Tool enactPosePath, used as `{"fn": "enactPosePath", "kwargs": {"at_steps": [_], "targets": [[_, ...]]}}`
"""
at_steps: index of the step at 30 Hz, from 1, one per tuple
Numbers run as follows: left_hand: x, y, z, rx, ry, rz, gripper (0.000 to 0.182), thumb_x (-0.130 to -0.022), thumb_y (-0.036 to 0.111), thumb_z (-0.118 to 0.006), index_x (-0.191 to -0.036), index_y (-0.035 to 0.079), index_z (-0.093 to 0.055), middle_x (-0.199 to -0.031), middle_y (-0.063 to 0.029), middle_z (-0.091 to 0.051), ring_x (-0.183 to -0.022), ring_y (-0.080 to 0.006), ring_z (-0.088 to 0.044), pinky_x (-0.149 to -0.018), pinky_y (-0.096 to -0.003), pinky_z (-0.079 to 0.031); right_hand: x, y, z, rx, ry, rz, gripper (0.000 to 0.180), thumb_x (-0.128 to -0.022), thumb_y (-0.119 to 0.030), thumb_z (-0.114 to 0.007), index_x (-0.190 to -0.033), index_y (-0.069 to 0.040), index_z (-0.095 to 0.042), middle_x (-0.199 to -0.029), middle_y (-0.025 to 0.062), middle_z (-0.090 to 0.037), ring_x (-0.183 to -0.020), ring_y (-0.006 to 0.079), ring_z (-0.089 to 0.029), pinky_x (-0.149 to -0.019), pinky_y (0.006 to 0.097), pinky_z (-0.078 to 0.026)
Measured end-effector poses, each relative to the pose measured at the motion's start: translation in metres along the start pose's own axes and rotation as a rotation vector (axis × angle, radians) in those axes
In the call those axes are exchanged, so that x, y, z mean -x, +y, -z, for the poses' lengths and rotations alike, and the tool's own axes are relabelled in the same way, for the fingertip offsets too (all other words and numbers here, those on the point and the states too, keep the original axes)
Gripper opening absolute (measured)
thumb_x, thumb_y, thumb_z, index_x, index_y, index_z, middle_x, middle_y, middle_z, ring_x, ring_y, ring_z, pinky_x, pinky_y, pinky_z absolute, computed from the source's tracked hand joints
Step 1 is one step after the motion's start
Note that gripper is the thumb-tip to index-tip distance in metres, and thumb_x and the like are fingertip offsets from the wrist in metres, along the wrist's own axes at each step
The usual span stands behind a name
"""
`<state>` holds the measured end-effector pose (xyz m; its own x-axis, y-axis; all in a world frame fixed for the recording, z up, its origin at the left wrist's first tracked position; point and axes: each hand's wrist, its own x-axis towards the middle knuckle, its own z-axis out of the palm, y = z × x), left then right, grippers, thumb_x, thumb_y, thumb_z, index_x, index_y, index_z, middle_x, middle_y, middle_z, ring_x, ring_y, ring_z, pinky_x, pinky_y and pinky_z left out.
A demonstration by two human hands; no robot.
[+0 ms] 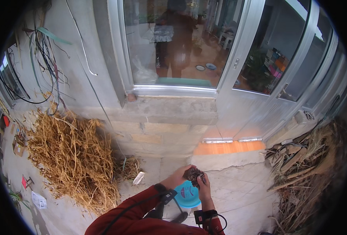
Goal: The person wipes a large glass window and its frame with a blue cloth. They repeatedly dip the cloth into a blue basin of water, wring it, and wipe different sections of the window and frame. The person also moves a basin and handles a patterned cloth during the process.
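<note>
Both my hands meet in front of me around a dark, rough, clumpy piece of plant matter [194,176], possibly a dried seed head; its exact kind is unclear. My left hand [181,175] grips its left side, and my right hand [203,184] clasps its lower right side. Under them, on the paved ground, sits a turquoise plastic basin [188,197] with a darker print on its bottom. My forearms partly cover the basin's rim.
A large heap of dried stalks [73,158] leans at the wall on the left. Firewood and dry brush [302,164] lie on the right. Ahead are a stone window ledge [170,108] and a metal-framed glass door [249,102] with a step.
</note>
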<state>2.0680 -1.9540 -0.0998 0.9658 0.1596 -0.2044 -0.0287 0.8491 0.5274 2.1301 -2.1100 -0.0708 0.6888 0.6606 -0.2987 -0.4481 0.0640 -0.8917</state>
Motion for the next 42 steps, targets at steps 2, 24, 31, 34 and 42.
{"fn": "enactPosePath", "kwargs": {"at_steps": [2, 24, 31, 34, 42], "targets": [[-0.002, 0.001, -0.010, 0.076, 0.044, -0.045, 0.033, -0.097, 0.028, -0.050, -0.114, 0.001, -0.061, -0.114, -0.0103, -0.065, -0.103, -0.0220, -0.062, -0.090, -0.0361, -0.048, 0.002, -0.003, -0.006, -0.111, -0.039, 0.092, 0.037, -0.098, -0.021, -0.053, -0.130, -0.003, -0.046, -0.100, 0.0014, -0.057, -0.085, 0.0094, -0.054, -0.072, 0.0236, -0.045], [0.006, -0.032, 0.010, -0.050, 0.040, 0.057, 0.045, -0.093, 0.026, -0.057, -0.131, 0.007, -0.043, -0.103, -0.0085, -0.063, -0.089, -0.0201, -0.063, -0.074, -0.0358, -0.054, 0.012, -0.011, -0.002, 0.121, -0.050, 0.139, 0.027, -0.092, -0.005, -0.051, -0.119, -0.002, -0.056, -0.108, 0.0064, -0.061, -0.101, 0.0144, -0.057, -0.090, 0.0271, -0.045], [0.034, -0.025, -0.004, -0.278, -0.200, 0.381, 0.061, -0.092, 0.031, -0.061, -0.144, 0.015, -0.032, -0.128, -0.0114, -0.054, -0.122, -0.0291, -0.051, -0.090, -0.0411, -0.051, 0.005, -0.034, 0.011, 0.459, -0.162, 0.242, 0.033, -0.087, -0.004, -0.050, -0.120, -0.001, -0.057, -0.109, 0.0077, -0.061, -0.103, 0.0158, -0.056, -0.092, 0.0280, -0.043], [0.039, -0.030, -0.022, 0.291, -0.143, 0.517, 0.060, -0.092, 0.054, -0.050, -0.139, 0.017, -0.040, -0.129, -0.0118, -0.054, -0.125, -0.0415, -0.047, -0.084, -0.0417, -0.053, 0.000, -0.039, 0.012, 0.491, -0.267, 0.280, 0.037, -0.085, -0.005, -0.050, -0.121, -0.001, -0.058, -0.111, 0.0089, -0.061, -0.104, 0.0167, -0.056, -0.093, 0.0289, -0.043], [0.034, -0.028, -0.004, -0.157, -0.400, 0.433, 0.040, -0.096, 0.033, -0.053, -0.131, 0.012, -0.049, -0.120, -0.0106, -0.059, -0.116, -0.0281, -0.056, -0.080, -0.0332, -0.052, 0.003, -0.069, 0.005, 0.096, -0.526, -0.086, 0.050, -0.075, -0.001, -0.051, -0.126, 0.001, -0.055, -0.118, 0.0154, -0.061, -0.111, 0.0249, -0.058, -0.099, 0.0342, -0.043]]}}
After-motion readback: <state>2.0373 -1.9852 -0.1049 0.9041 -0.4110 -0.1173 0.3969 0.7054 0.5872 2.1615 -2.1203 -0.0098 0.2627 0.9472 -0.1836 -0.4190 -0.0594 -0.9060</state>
